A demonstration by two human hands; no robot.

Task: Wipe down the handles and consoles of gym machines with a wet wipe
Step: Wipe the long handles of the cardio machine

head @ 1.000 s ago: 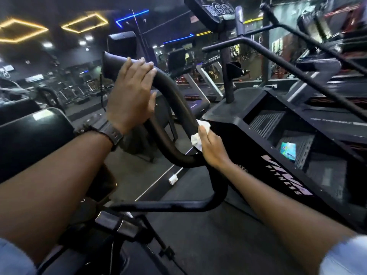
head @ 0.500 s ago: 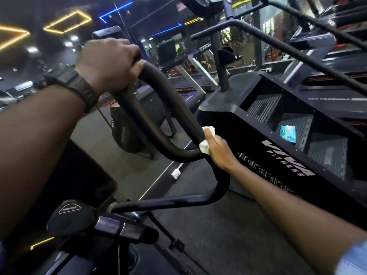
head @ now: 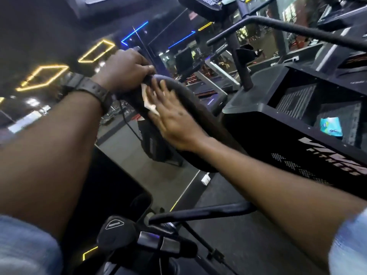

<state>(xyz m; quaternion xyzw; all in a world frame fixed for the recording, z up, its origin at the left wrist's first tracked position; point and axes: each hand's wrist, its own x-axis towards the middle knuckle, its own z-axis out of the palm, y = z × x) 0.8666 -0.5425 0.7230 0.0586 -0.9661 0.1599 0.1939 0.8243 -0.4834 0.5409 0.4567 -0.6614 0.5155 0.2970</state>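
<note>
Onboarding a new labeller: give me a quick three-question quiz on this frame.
1. True or false: the left hand grips the handle.
2. The right hand presses the wipe with: A) a fist B) flat fingers C) thumb only
3. What does the left wrist wear?

Key: 1 true; 2 B; 3 a watch.

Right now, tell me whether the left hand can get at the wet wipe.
Probably yes: the left hand grips the handle right beside the wet wipe, though the right hand presses flat over it.
</note>
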